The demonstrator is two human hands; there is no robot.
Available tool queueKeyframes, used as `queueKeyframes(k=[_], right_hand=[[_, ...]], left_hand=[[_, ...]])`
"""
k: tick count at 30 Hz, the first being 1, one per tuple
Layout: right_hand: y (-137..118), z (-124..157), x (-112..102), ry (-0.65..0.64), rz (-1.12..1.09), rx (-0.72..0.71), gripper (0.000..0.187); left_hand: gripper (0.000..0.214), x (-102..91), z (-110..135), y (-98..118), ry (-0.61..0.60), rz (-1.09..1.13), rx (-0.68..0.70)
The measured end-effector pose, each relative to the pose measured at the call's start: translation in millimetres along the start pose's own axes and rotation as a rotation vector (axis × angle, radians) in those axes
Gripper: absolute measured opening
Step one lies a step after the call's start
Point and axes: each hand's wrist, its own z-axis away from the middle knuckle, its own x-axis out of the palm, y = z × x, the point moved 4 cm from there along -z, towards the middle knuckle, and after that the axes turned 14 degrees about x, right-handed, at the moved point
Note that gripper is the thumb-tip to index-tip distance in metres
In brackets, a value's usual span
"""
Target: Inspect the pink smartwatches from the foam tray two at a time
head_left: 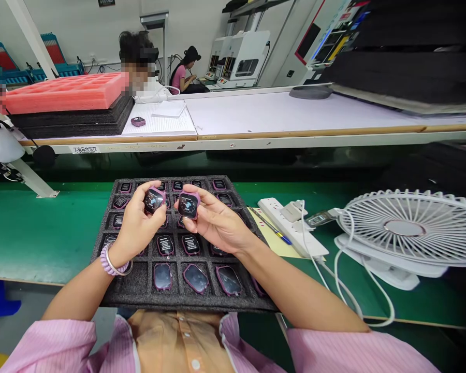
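My left hand pinches a purple smartwatch body whose lit screen faces up. Close beside it, my right hand grips a second purple watch body, its screen lit with a similar picture. Both are held above a dark grey foam tray with square pockets. Many pockets hold purple watches; one watch in a middle row shows white text on black. In the nearest row, a watch with a dark screen lies tilted in its pocket. My hands hide some pockets.
To the right lie a white power strip, a blue pen on yellow paper, white cables and a white fan. On the raised shelf sit pink foam and another watch. Two people are beyond it.
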Motion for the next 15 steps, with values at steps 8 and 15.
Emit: queueKeyframes(k=[8,15], right_hand=[[2.1,1.8,0.3,-0.037,-0.038,0.024,0.057],[4.9,2.4,-1.1,-0.133,-0.109,0.016,0.045]], left_hand=[[0.049,-0.8,-0.1,-1.0,-0.017,-0.005,0.01],[0.047,0.3,1.1,0.3,-0.034,-0.015,0.039]])
